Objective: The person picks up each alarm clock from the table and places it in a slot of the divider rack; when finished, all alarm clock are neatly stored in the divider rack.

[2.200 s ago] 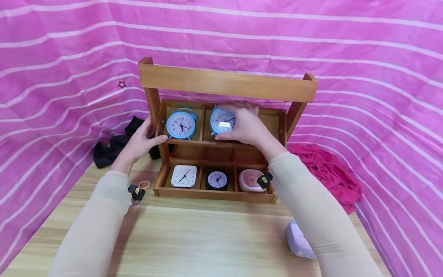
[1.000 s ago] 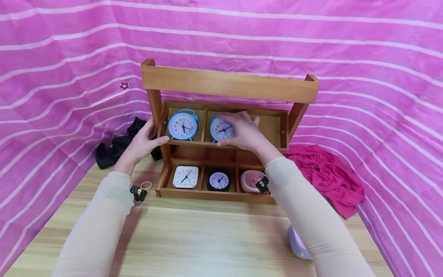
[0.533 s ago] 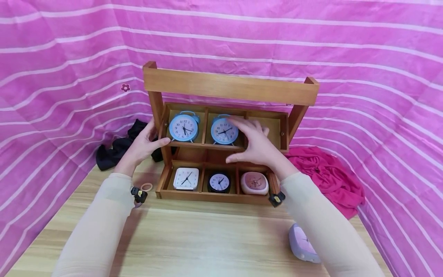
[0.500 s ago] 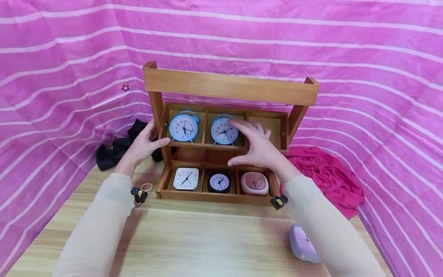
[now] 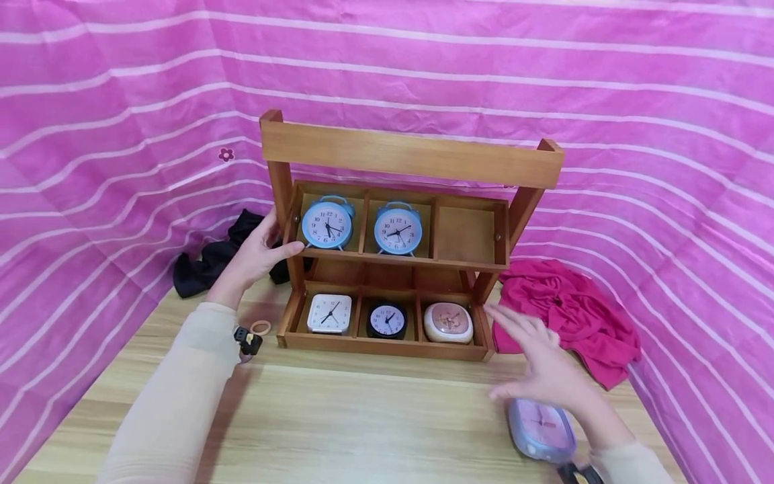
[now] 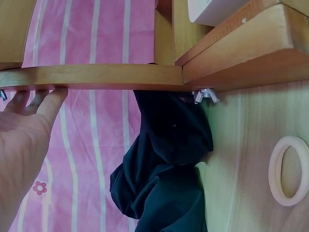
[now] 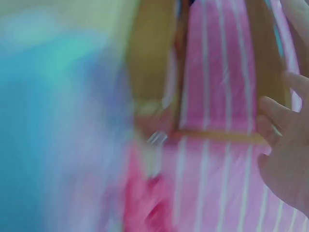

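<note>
A two-tier wooden shelf rack (image 5: 411, 154) stands at the back of the table. My left hand (image 5: 256, 252) grips its left side, thumb on the upper tray's front corner. In the left wrist view, fingertips of the left hand (image 6: 29, 125) lie along the wooden upright (image 6: 120, 76). Two blue alarm clocks, one in the left cell (image 5: 327, 225) and one in the middle cell (image 5: 397, 230), sit in the upper tray. With nothing in it, my right hand (image 5: 547, 366) hovers, fingers spread, over a lilac clock (image 5: 541, 430) lying on the table. The right wrist view is blurred.
The lower tray holds a white square clock (image 5: 329, 314), a black round clock (image 5: 387, 321) and a pink-and-white clock (image 5: 449, 323). A black cloth (image 5: 208, 265) lies left of the rack, crimson fabric (image 5: 562, 309) right. A ring (image 5: 261, 328) lies on the table.
My right hand has let go of the blue alarm clock in the upper middle cell and moved down and right to over the lilac clock. The left hand keeps its hold on the rack.
</note>
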{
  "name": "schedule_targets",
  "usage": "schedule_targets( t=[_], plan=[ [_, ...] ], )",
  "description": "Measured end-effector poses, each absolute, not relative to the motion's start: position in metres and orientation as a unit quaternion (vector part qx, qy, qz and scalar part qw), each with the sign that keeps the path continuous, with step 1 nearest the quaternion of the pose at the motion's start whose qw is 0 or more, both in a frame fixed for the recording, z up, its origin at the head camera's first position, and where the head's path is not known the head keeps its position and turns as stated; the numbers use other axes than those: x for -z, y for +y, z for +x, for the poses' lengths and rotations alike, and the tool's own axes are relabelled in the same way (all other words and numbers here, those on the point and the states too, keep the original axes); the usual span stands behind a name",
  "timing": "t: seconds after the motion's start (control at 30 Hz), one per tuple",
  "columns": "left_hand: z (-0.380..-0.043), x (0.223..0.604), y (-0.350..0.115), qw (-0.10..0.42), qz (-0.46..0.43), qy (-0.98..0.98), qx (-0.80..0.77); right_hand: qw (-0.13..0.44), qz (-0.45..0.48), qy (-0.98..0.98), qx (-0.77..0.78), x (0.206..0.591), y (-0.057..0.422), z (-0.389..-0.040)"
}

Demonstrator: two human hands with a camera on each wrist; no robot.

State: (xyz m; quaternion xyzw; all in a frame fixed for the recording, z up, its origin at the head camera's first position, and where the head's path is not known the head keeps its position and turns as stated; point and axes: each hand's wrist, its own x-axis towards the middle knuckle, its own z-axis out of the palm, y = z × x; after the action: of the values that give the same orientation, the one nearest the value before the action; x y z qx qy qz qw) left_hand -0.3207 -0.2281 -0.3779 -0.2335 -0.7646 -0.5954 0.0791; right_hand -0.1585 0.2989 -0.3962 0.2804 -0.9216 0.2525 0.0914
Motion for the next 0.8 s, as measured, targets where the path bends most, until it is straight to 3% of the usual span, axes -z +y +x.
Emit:
schedule_targets(
  t=[0.33,0.57,0.8],
  plan=[
    [-0.323,0.376,-0.227,0.083,-0.231,-0.775,0.583,0.078,0.224,-0.94,-0.245,0.465,0.363,-0.086],
    [-0.319,0.379,-0.228,0.079,-0.217,-0.781,0.58,0.076,0.18,-0.959,-0.205,0.479,0.374,-0.077],
    [-0.321,0.378,-0.226,0.08,-0.225,-0.778,0.581,0.114,0.193,-0.953,-0.201,0.475,0.37,-0.08]
  ],
)
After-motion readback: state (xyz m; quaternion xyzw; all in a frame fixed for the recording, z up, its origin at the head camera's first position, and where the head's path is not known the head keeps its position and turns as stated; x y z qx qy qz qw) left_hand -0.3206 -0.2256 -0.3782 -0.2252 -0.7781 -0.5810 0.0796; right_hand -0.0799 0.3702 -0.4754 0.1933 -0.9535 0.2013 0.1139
